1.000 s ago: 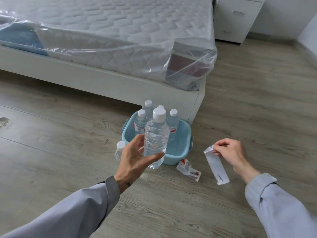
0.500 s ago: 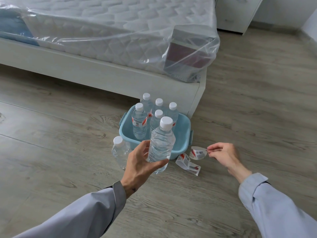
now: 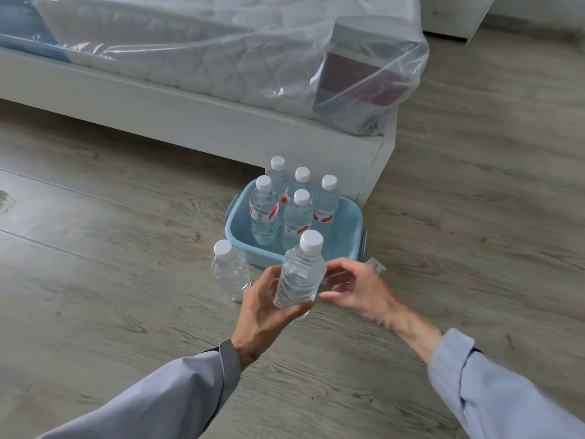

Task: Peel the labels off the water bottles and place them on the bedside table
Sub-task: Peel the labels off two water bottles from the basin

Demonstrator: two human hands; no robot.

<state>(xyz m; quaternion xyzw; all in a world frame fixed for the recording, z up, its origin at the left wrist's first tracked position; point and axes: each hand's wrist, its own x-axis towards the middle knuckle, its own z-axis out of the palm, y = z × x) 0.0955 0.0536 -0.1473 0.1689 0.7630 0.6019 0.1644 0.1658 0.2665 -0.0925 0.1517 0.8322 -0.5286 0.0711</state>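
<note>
My left hand (image 3: 266,308) grips a clear, label-free water bottle (image 3: 300,277) with a white cap, held above the floor. Just to its right is my right hand (image 3: 354,289), fingers spread and empty, close to the bottle's side. A second bare bottle (image 3: 229,270) stands on the floor to the left. Several bottles with red-and-white labels (image 3: 264,213) stand in a light blue tub (image 3: 348,239). A scrap of peeled label (image 3: 376,264) shows on the floor behind my right hand. The bedside table (image 3: 456,14) is at the top right corner.
A white bed frame (image 3: 190,115) with a plastic-wrapped mattress (image 3: 221,49) runs across the back, its corner right behind the tub. Grey wood-look floor (image 3: 95,248) surrounds everything.
My right hand let go of the peeled label by the tub and moved left to the bottle. My left hand kept hold of the bare bottle.
</note>
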